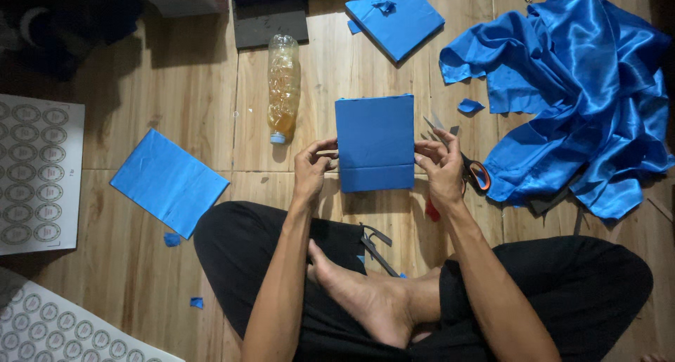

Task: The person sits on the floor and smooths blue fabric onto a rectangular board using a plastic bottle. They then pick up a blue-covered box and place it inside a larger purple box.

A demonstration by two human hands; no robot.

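A blue fabric-covered rectangular board [375,142] is held flat above the wooden floor between both hands. My left hand [313,170] grips its lower left edge. My right hand [439,168] grips its lower right edge. A fold line runs across the board near its bottom. Scissors [470,166] with an orange and black handle lie on the floor just under and right of my right hand. I sit cross-legged in black trousers, one bare foot [365,299] below the board.
A plastic bottle [283,87] of amber liquid lies left of the board. Blue covered boards lie at the left [169,181] and top [395,17]. Blue satin cloth [583,102] is heaped at right. Sticker sheets [35,172] lie at the far left.
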